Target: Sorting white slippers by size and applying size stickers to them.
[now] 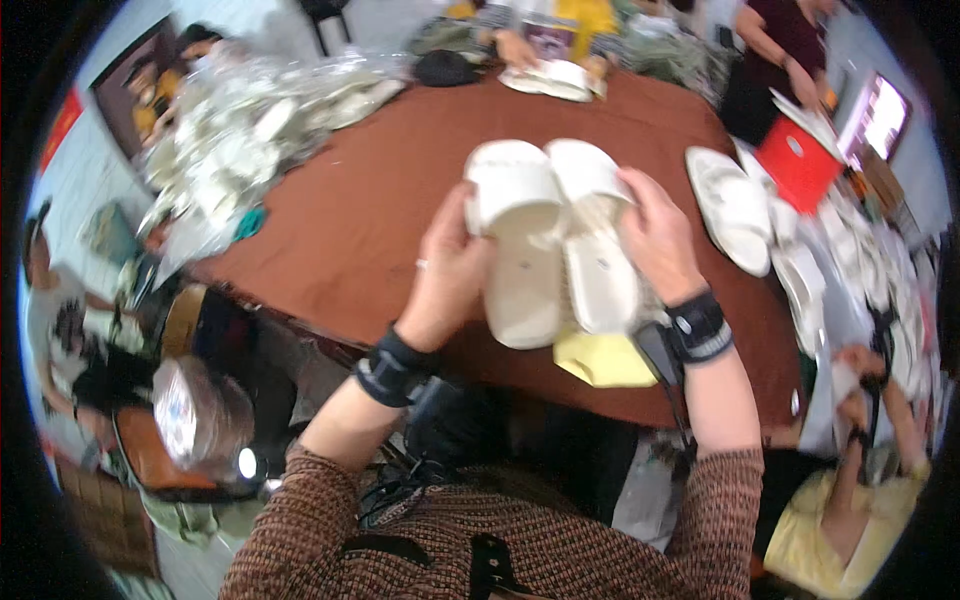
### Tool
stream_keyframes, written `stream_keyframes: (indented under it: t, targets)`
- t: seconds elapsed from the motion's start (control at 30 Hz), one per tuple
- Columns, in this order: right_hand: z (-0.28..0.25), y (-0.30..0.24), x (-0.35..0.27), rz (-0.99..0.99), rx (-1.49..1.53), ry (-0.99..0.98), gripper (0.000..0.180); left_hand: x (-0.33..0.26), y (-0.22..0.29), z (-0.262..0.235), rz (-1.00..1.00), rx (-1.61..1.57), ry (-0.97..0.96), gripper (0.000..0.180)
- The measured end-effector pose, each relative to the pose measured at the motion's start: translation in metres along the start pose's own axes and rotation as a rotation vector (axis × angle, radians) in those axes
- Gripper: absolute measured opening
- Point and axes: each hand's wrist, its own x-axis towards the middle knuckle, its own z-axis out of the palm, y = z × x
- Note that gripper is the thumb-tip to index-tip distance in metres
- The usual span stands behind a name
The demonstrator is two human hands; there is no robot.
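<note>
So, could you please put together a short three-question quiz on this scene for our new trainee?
1. True or false: both hands hold the pair of white slippers above the brown table.
2. Which hand wears a ring? A) left hand B) right hand C) neither
3. Fill in: the thing showing just under the slippers' heels is a ____ cloth.

Key: 1 true; 2 A; 3 yellow.
</note>
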Motion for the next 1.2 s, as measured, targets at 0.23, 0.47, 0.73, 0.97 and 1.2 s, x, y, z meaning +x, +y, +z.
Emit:
stream_keyframes:
  t: [0.23,0.47,0.73,0.97,1.2]
  targets:
    - [-0.002,0.006,-0.014,0.058,0.017,-0.228,0.038,-0.020,-0.040,-0.021,-0.023,0.225,-0.008,0.057]
    - [-0.008,-0.011,-0.004,0.370,0.058,-0.610,0.048,-0.032,-0.041,-0.029,-0.194,0.218,-0.072,0.062]
    - [0.005,0.037,-0.012,0.351,0.485,-0.580,0.057,-0.024,-0.036,-0.031,-0.291,0.134,-0.109,0.068]
    - [-0.009,0.013,-0.001,0.578,0.547,-0.606,0.062,-0.025,-0.028,-0.032,-0.301,0.077,-0.092,0.066]
    - [-0.023,0.002,0.001,0.583,0.677,-0.497,0.061,-0.031,-0.032,-0.033,-0.272,-0.004,-0.097,0.066]
